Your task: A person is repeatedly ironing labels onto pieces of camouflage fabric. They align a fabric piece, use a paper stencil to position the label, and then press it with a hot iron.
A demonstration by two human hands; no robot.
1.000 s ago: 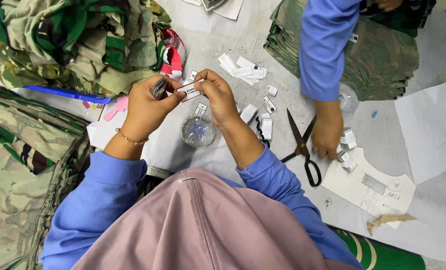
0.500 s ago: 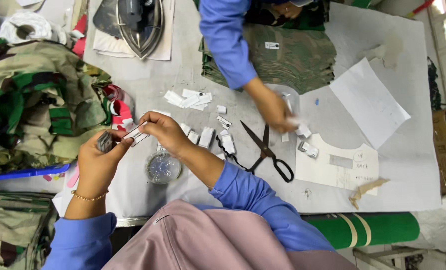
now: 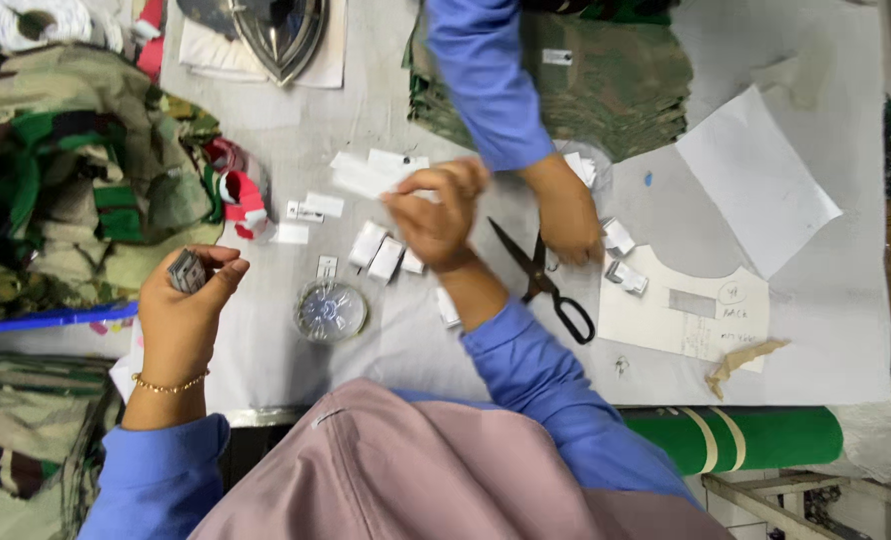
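L hand (image 3: 188, 300) clamped on small grey label stack (image 3: 187, 271) nr table's (image 3: 266, 110) left edge; R hand (image 3: 436, 212) pinches white label (image 3: 366, 180) mid-table, beside scissors (image 3: 544, 283).

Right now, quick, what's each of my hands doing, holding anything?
Left hand: closed on a small stack of labels.
Right hand: fingers bent over the white labels on the table; grip cannot be told.

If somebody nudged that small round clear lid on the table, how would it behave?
The clear round lid looks thin, so it is probably light and would likely slide on the smooth grey table. Lying flat, it seems unlikely to roll. It might flex if pinched.
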